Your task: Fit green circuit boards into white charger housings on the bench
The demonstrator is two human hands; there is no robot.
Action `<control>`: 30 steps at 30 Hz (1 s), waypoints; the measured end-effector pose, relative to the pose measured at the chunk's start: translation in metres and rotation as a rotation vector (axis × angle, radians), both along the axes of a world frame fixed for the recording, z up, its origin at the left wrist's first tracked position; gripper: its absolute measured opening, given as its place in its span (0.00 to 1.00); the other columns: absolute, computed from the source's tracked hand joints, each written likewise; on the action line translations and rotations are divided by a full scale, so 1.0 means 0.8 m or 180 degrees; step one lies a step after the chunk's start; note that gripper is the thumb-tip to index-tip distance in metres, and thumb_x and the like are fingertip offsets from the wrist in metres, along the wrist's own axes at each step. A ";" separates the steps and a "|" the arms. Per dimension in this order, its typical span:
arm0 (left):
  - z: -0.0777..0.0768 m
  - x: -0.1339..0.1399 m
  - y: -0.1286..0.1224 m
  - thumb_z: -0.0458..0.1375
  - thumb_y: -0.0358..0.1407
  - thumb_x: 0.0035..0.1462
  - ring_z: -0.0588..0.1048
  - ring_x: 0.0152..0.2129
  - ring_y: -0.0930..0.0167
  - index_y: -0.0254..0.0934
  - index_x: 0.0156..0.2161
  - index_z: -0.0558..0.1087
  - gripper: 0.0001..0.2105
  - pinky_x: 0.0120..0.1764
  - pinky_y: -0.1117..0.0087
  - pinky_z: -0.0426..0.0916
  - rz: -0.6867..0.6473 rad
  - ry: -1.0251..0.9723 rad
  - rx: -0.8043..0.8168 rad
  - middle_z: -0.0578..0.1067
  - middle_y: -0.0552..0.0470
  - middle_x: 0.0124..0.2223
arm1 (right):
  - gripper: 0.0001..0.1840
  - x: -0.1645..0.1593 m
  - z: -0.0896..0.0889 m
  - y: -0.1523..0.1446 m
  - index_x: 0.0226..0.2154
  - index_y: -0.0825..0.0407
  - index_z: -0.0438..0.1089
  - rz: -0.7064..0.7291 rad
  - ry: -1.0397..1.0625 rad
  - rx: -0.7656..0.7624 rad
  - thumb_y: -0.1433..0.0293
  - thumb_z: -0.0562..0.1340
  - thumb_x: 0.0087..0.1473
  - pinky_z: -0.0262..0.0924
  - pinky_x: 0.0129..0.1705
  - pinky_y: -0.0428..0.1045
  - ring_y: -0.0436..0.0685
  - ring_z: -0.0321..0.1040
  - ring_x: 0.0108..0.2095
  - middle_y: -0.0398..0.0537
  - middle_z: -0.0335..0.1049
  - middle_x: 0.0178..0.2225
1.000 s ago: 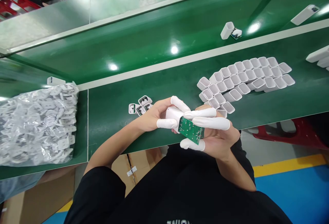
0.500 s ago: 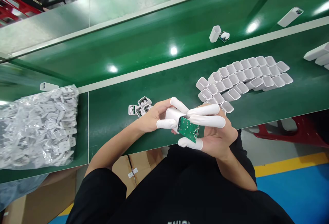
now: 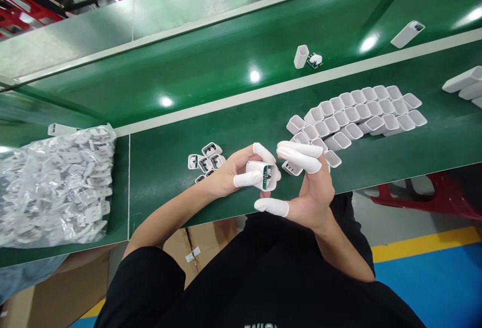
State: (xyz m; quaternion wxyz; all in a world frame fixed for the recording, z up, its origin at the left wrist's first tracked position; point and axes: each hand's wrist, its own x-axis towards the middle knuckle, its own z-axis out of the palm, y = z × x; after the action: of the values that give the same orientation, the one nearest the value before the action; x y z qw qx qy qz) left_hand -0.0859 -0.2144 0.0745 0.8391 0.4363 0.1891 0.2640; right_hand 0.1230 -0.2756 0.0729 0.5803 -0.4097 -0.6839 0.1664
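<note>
My left hand, with white finger cots on some fingertips, grips a white plastic housing whose open end faces right. Inside that end sits a green circuit board. Just right of the housing, my right hand is spread with nothing held, its cot-covered fingers above and its thumb below the opening. Beneath the right fingers lies a white piece with slots. To the left, several housings with boards inside stand close together, partly hidden by my left forearm.
Rows of white housings stand on the green bench at right. A clear bag of white parts lies at far left. Behind the white strip are a lone housing and a loose board. A red stool is at right.
The circuit board, which stuck out of the housing between my hands, is now inside it. My right hand has let go of it and its fingers have opened.
</note>
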 end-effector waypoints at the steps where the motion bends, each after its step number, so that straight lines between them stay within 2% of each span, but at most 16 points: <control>1: 0.003 0.002 -0.002 0.74 0.49 0.66 0.85 0.33 0.66 0.42 0.53 0.75 0.20 0.37 0.66 0.82 0.0049 -0.0050 -0.0091 0.83 0.46 0.46 | 0.49 0.000 -0.001 0.000 0.71 0.43 0.71 -0.0060 -0.0025 0.0078 0.52 0.84 0.53 0.83 0.53 0.68 0.72 0.80 0.57 0.56 0.78 0.59; 4: 0.009 0.005 -0.008 0.74 0.48 0.66 0.87 0.37 0.65 0.42 0.52 0.75 0.19 0.44 0.63 0.83 0.0438 -0.0097 -0.0227 0.83 0.47 0.46 | 0.47 0.002 -0.005 0.000 0.70 0.41 0.71 -0.0245 -0.0277 0.0348 0.52 0.84 0.53 0.83 0.51 0.69 0.70 0.79 0.52 0.55 0.78 0.58; 6: 0.012 0.006 -0.011 0.74 0.47 0.66 0.86 0.40 0.65 0.41 0.50 0.74 0.18 0.48 0.62 0.82 0.0783 -0.0060 -0.0251 0.83 0.49 0.45 | 0.46 0.002 -0.008 0.001 0.69 0.40 0.72 -0.0319 -0.0516 0.0436 0.55 0.85 0.52 0.82 0.49 0.68 0.68 0.79 0.49 0.54 0.78 0.56; 9: 0.015 0.007 -0.013 0.76 0.45 0.65 0.84 0.40 0.68 0.41 0.45 0.72 0.18 0.44 0.69 0.79 0.1161 0.0022 -0.0292 0.82 0.51 0.43 | 0.48 -0.004 -0.013 0.003 0.69 0.43 0.71 -0.0336 -0.0746 0.0543 0.62 0.86 0.51 0.81 0.46 0.64 0.67 0.78 0.48 0.56 0.79 0.56; 12: 0.018 0.010 -0.015 0.77 0.45 0.63 0.80 0.36 0.73 0.40 0.43 0.72 0.19 0.37 0.76 0.74 0.1284 0.0062 -0.0324 0.80 0.52 0.43 | 0.48 -0.013 -0.020 0.007 0.72 0.44 0.68 -0.0361 -0.0851 0.0648 0.67 0.84 0.54 0.81 0.44 0.63 0.67 0.79 0.49 0.57 0.79 0.57; 15: 0.020 0.012 -0.016 0.77 0.45 0.62 0.80 0.37 0.72 0.40 0.43 0.73 0.19 0.38 0.74 0.76 0.1360 0.0104 -0.0220 0.79 0.52 0.42 | 0.47 -0.016 -0.024 0.010 0.73 0.43 0.68 -0.0439 -0.0841 0.0789 0.73 0.81 0.56 0.81 0.43 0.62 0.65 0.80 0.48 0.57 0.80 0.56; 17: 0.018 0.010 -0.016 0.76 0.45 0.63 0.81 0.38 0.70 0.40 0.45 0.74 0.18 0.41 0.71 0.78 0.1368 0.0149 -0.0032 0.81 0.51 0.42 | 0.45 -0.013 -0.025 0.011 0.71 0.40 0.70 -0.0467 -0.0773 0.0815 0.74 0.81 0.56 0.80 0.42 0.61 0.64 0.81 0.46 0.54 0.81 0.54; 19: 0.015 0.005 -0.013 0.75 0.44 0.64 0.82 0.39 0.69 0.41 0.50 0.76 0.17 0.43 0.69 0.79 0.1313 0.0185 0.0279 0.82 0.50 0.43 | 0.43 -0.010 -0.025 0.012 0.69 0.37 0.72 -0.0373 -0.0573 0.0683 0.71 0.82 0.55 0.80 0.42 0.60 0.64 0.81 0.45 0.52 0.82 0.52; 21: 0.011 -0.004 -0.009 0.75 0.45 0.64 0.83 0.40 0.67 0.42 0.57 0.77 0.22 0.46 0.67 0.79 0.1224 0.0232 0.0769 0.84 0.47 0.46 | 0.41 -0.008 -0.027 0.015 0.67 0.38 0.74 -0.0113 -0.0113 0.0380 0.66 0.83 0.55 0.80 0.43 0.61 0.65 0.81 0.46 0.52 0.83 0.51; 25: 0.008 -0.019 -0.001 0.78 0.49 0.59 0.83 0.42 0.64 0.43 0.62 0.78 0.30 0.47 0.64 0.80 0.1152 0.0418 0.1753 0.84 0.44 0.50 | 0.35 -0.014 -0.036 0.030 0.58 0.42 0.80 0.0560 0.1291 -0.0507 0.45 0.81 0.54 0.80 0.46 0.62 0.65 0.81 0.44 0.52 0.83 0.47; 27: 0.011 -0.023 0.000 0.79 0.48 0.57 0.83 0.41 0.64 0.43 0.60 0.79 0.29 0.48 0.63 0.81 0.1230 0.0610 0.1899 0.83 0.46 0.49 | 0.38 -0.021 -0.040 0.036 0.53 0.43 0.81 0.0757 0.1796 -0.0903 0.37 0.79 0.50 0.80 0.46 0.62 0.65 0.81 0.44 0.51 0.83 0.45; 30: 0.019 -0.023 -0.002 0.79 0.47 0.58 0.83 0.41 0.64 0.43 0.57 0.79 0.26 0.49 0.62 0.81 0.1269 0.0912 0.1852 0.83 0.47 0.48 | 0.39 -0.030 -0.041 0.040 0.49 0.44 0.81 0.0868 0.2182 -0.1290 0.35 0.80 0.47 0.79 0.48 0.61 0.64 0.81 0.43 0.50 0.83 0.43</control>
State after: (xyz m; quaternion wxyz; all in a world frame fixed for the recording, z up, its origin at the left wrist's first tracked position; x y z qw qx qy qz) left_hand -0.1041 -0.2161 0.0894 0.5774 0.6435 0.3027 0.4011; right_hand 0.0994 -0.2435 0.0398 0.6545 -0.3423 -0.4526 0.4996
